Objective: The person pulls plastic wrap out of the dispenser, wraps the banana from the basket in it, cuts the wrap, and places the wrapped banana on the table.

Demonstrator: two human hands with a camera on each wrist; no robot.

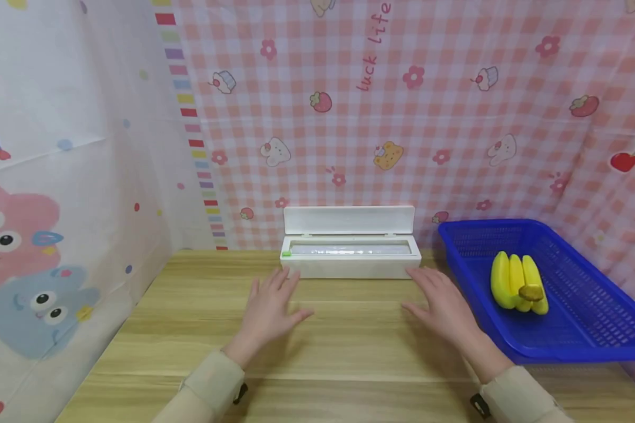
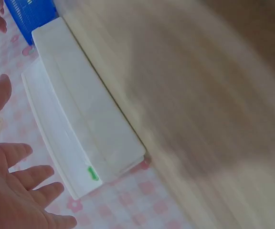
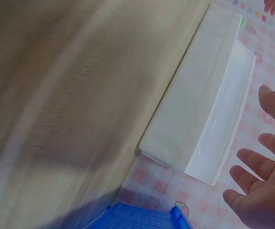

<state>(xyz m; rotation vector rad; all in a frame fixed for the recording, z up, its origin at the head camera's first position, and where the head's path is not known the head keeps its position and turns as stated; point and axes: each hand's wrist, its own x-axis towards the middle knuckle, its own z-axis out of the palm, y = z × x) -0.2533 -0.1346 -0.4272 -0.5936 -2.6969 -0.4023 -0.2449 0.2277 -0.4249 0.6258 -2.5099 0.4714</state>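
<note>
A long white plastic wrap dispenser (image 1: 350,268) stands at the back of the wooden table with its lid (image 1: 349,220) raised. Inside lies a clear, shiny roll (image 1: 349,250), and a small green slider (image 1: 287,254) sits at the left end of its front edge. My left hand (image 1: 270,308) hovers near the dispenser's left front corner, fingers spread and holding nothing. Near the right front corner, my right hand (image 1: 444,302) is likewise spread and empty. In both wrist views the fingers appear apart from the dispenser (image 2: 89,100).
A blue plastic basket (image 1: 587,346) stands on the right, close beside my right forearm. It holds a bunch of yellow bananas (image 1: 515,282). Behind the table hangs a pink checked cloth (image 1: 323,135), and a white patterned cloth (image 1: 84,205) hangs on the left.
</note>
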